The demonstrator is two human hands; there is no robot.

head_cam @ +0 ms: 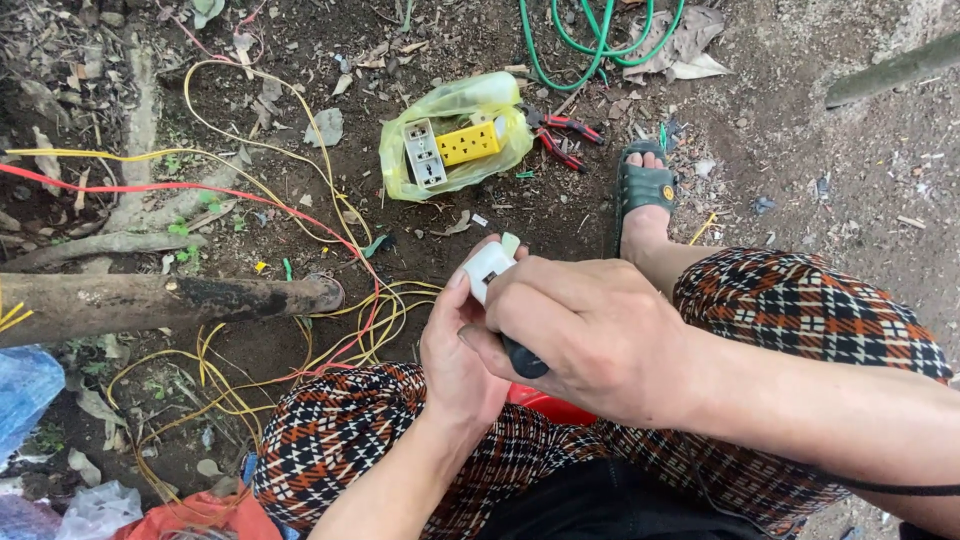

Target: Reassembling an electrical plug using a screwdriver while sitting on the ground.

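Far to the left of the fingers, a blue plastic bag (22, 392) lies at the edge of the dirt, and an orange bag (195, 515) sits low down beside the knee. A thick brown log (165, 303) lies on the ground above them. Yellow wires (250, 150) and a red wire (180, 188) loop over the dirt and run toward the hands.

Up above the fingers, well apart from them, lies a see-through yellow-green plastic bag (455, 135). Inside it are a grey socket block (424, 153) and a yellow socket block (470, 143), side by side. Just right of the bag lie red-handled pliers (562, 138). A green hose (590, 40) curls at the top.

The left hand (458, 360) is curled close around a small white plug box (489, 268). Its thumb presses the left side of the box, and the box pokes out above the fingers. The right hand (590, 335) is closed tight over a tool with a black handle (523, 360). The handle end sticks out below the fingers, and the tip is hidden behind the box. The two hands touch each other over the lap.

Right of the fingers, a foot in a green sandal (643, 188) rests on the dirt. The legs wear checked trousers (800, 310) in red, black and white.
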